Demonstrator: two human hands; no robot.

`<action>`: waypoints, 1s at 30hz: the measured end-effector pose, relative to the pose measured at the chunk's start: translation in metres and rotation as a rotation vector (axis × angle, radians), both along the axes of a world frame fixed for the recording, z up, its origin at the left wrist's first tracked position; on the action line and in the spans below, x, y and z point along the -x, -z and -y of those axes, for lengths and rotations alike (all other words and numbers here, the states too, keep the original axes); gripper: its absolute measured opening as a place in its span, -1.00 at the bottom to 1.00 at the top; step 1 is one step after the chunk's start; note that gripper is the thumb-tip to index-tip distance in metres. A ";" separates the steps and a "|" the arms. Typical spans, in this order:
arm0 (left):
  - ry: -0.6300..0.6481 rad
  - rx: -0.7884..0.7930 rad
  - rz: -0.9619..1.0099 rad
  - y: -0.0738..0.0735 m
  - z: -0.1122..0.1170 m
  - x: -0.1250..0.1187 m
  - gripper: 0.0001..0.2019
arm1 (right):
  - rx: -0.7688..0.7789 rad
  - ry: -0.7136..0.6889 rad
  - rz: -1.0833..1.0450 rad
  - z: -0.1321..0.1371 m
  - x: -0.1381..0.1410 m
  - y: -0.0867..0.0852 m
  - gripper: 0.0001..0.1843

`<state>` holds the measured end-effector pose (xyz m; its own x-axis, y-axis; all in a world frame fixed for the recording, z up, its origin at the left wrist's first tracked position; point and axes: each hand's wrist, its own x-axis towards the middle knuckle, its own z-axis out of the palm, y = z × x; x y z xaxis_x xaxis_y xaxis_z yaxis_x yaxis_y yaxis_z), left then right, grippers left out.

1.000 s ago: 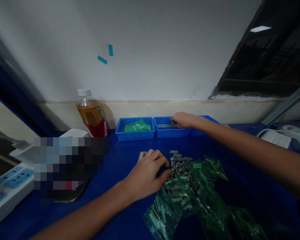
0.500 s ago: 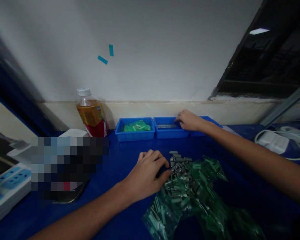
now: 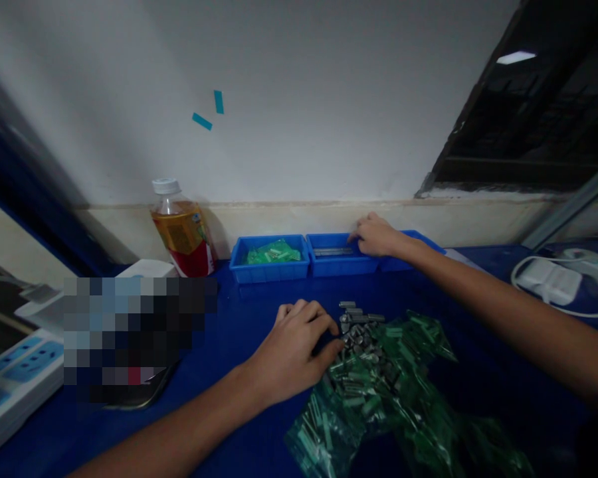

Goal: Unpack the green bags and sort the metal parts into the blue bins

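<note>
My left hand (image 3: pixel 301 348) rests on the blue table, its fingers bent and the thumb apart from the index finger. Its thumb and fingertips touch the edge of a pile of short metal pins (image 3: pixel 361 335). Green plastic bags (image 3: pixel 418 392) with similar pins inside lie in front of and beside the pile. My right hand (image 3: pixel 375 236) is over the right side of the middle blue bin (image 3: pixel 343 267), fingers curled down; what they hold, if anything, is hidden. Metal pins (image 3: pixel 333 251) lie side by side in that bin.
Left of it, a blue bin (image 3: pixel 270 273) holds a green bag (image 3: pixel 274 252). Another blue bin (image 3: pixel 421 239) is partly behind my right arm. A drink bottle (image 3: pixel 183 232) stands by the wall; a power strip (image 3: pixel 24 365) lies at left, and a white adapter with cable (image 3: pixel 551 280) at right.
The view has shifted very slightly. Both hands stay in nearly the same places, the left by the pin pile and the right over the middle bin.
</note>
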<state>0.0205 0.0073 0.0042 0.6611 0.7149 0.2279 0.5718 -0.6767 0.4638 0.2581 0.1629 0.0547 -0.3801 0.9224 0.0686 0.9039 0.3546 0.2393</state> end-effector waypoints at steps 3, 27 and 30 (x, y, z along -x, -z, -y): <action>0.039 0.022 0.008 -0.003 -0.001 0.001 -0.85 | -0.047 -0.019 -0.044 0.016 0.000 -0.005 -0.59; 0.426 0.220 0.052 -0.011 -0.025 0.024 -0.86 | -0.019 -0.400 -0.664 0.197 0.019 0.035 -0.72; 0.380 0.194 0.049 -0.014 -0.022 0.023 -0.89 | 0.003 -0.403 -0.646 0.196 0.019 0.037 -0.74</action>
